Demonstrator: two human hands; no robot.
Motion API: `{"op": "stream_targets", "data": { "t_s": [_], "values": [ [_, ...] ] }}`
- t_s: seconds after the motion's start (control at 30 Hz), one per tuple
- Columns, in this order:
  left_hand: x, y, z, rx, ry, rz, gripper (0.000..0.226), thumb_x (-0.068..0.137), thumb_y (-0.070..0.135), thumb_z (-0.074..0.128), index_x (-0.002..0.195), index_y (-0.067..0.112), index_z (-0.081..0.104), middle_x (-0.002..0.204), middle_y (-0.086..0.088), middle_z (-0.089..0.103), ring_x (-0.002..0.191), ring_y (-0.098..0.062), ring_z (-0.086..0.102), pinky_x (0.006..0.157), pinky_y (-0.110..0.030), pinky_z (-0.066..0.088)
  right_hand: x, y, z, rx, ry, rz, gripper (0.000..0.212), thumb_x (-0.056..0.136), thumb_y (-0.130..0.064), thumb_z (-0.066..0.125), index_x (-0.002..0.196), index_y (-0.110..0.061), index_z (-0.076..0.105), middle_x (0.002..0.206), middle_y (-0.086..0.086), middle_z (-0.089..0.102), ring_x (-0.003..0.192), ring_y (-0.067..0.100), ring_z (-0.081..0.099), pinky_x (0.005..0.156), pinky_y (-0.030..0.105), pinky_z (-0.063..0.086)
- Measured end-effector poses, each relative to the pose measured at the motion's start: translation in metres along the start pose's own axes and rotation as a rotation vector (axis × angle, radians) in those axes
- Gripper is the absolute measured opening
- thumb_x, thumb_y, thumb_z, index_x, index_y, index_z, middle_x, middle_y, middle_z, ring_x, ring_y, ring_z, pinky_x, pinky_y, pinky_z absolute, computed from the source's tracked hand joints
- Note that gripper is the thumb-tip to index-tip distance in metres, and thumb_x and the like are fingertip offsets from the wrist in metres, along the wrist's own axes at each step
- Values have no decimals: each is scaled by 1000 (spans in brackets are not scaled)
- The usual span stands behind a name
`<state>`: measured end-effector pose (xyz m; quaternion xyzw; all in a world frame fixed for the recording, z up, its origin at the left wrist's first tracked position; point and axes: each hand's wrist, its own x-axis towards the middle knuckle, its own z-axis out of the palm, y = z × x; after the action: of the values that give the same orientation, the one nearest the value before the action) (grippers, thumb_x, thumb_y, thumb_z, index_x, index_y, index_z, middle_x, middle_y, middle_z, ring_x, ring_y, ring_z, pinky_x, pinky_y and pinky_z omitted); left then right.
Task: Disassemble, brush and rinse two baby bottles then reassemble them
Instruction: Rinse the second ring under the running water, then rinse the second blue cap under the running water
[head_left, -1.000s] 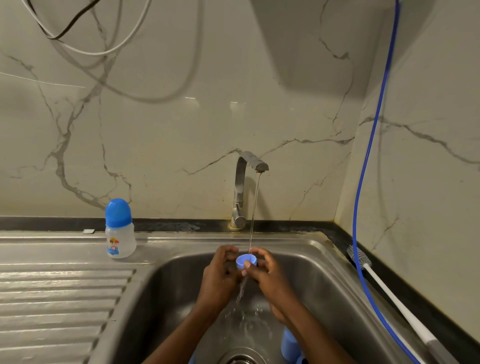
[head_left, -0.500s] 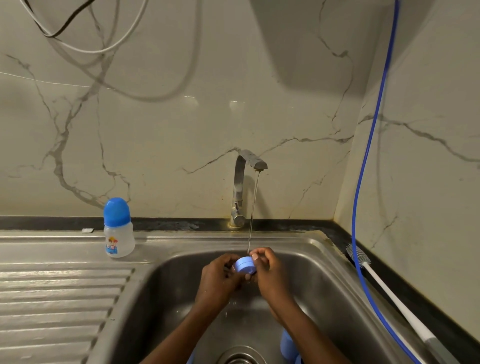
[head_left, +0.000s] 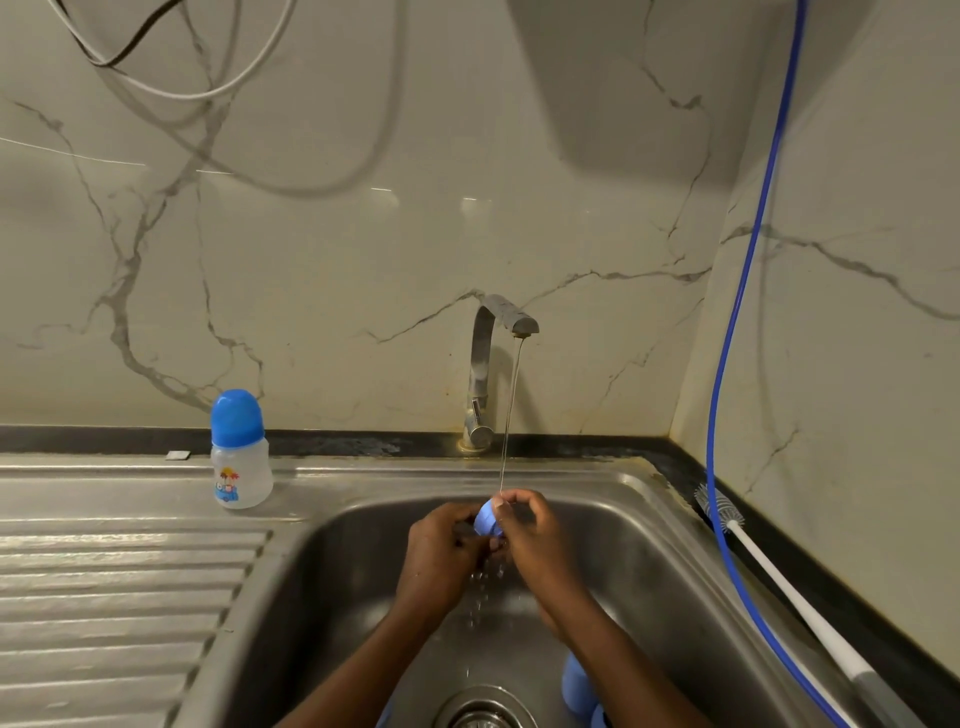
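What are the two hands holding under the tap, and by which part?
The left hand and the right hand both pinch a small blue bottle part by its outer edge.

Walls: pale marble-look back wall (head_left: 363, 234) and right wall (head_left: 872, 322), grey-veined, meeting in a corner.
Counter: black strip (head_left: 363, 445) along the wall foot; ridged steel draining board (head_left: 104, 597) at left.
Cables: white and black loops (head_left: 156, 93) hang upper left; blue hose (head_left: 748, 260) runs down the right wall.
Light: soft glare spots (head_left: 384, 200) on the back wall; broad shadow (head_left: 623, 78) above.

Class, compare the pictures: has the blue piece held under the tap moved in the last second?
Yes. The blue piece has tipped from rim-up onto its side and now sits slightly left of the water stream.
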<state>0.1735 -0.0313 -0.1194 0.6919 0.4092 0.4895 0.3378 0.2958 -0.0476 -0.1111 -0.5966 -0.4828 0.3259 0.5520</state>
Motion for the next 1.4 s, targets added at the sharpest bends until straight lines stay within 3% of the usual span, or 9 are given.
{"op": "stream_targets", "data": {
  "t_s": [0.1, 0.23, 0.4, 0.53, 0.8, 0.93, 1.1, 1.23, 1.4],
  "values": [
    [2, -6, -1, 85, 19, 19, 21, 87, 6, 68, 94, 26, 69, 87, 7, 69, 77, -4, 66, 69, -23, 57, -4, -1, 1, -67, -39, -18, 37, 85, -38, 71, 118, -33, 57, 112, -8, 63, 100, 11, 62, 77, 23, 55],
    [1, -6, -3, 39, 19, 37, 40, 83, 9, 74, 117, 26, 65, 108, 11, 66, 93, -7, 67, 80, -28, 59, -4, -4, -5, 230, -88, 71, 19, 96, -12, 57, 110, -26, 62, 106, 4, 70, 94, 17, 69, 81, 31, 59],
    [2, -5, -7, -35, 40, -18, 37, 83, 5, 74, 114, 22, 65, 101, 12, 70, 92, 7, 65, 76, -14, 55, -1, -6, -7, 473, -194, 186, 24, 96, -2, 53, 114, -16, 62, 109, 10, 71, 99, 22, 69, 79, 27, 56],
    [3, -7, -8, -52, 22, -24, 37, 83, 0, 72, 115, 20, 69, 101, 8, 73, 92, -5, 69, 77, -27, 60, 1, 2, -6, 271, -206, 127, 37, 84, -4, 71, 120, -12, 63, 107, 7, 73, 98, 20, 69, 84, 29, 56],
    [-3, -5, -1, -154, -87, -16, 42, 91, -6, 58, 124, 19, 59, 98, 1, 73, 84, -12, 72, 67, -23, 57, 2, 2, -5, 252, -61, 115, 31, 96, -16, 58, 126, -20, 58, 121, 9, 66, 103, 22, 67, 89, 40, 57],
    [3, -5, -5, -5, 108, -37, 50, 88, -5, 60, 126, 27, 55, 114, 7, 65, 99, -8, 66, 78, -24, 57, 6, 6, -10, -4, 66, 18, 39, 85, -10, 72, 119, -23, 57, 115, -1, 62, 100, 13, 60, 93, 35, 53],
    [16, 1, -34, 28, 445, -7, 50, 87, -10, 52, 123, 24, 55, 116, 2, 57, 103, -17, 59, 80, -28, 52, -22, 4, -8, -956, -588, 117, 31, 73, -26, 81, 102, -17, 77, 97, 7, 70, 83, 8, 54, 67, 18, 41],
    [9, -1, -49, 42, 496, -43, 48, 88, -8, 52, 118, 30, 52, 114, 6, 54, 102, -11, 57, 88, -34, 54, -44, 2, 14, -963, -699, 83, 21, 71, -18, 76, 87, -30, 71, 94, -2, 70, 85, 12, 64, 67, 20, 47],
    [10, -4, -49, 57, 475, -55, 51, 88, -8, 51, 121, 32, 51, 117, 6, 53, 104, -12, 56, 92, -35, 53, -60, 9, 36, -960, -895, 76, 34, 72, -26, 79, 104, -28, 69, 102, -4, 70, 94, 14, 67, 67, 21, 48]
  ]
}}
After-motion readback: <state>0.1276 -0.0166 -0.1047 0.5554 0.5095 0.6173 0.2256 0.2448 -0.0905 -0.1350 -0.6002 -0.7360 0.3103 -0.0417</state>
